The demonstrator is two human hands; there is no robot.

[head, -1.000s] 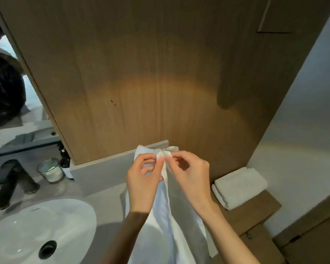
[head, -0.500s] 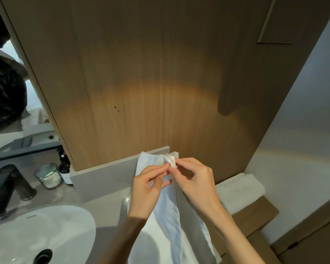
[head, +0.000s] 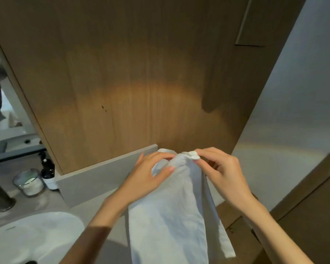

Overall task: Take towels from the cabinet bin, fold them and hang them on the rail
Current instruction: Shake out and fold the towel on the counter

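A white towel hangs lengthwise in front of me, its top edge held up before the wood wall panel. My left hand grips the left part of the top edge, thumb and fingers curled round the cloth. My right hand pinches the right top corner between thumb and fingertips. The towel's lower end runs out of the frame's bottom. No rail or cabinet bin is in view.
A white sink basin sits at lower left on the grey counter. A glass candle jar and a dark bottle stand by the mirror. A grey backsplash runs behind. A wooden shelf lies at the right.
My view has shifted to the right. My hands have moved slightly apart along the towel's top edge. The folded towel on the right shelf is now hidden behind my right arm.
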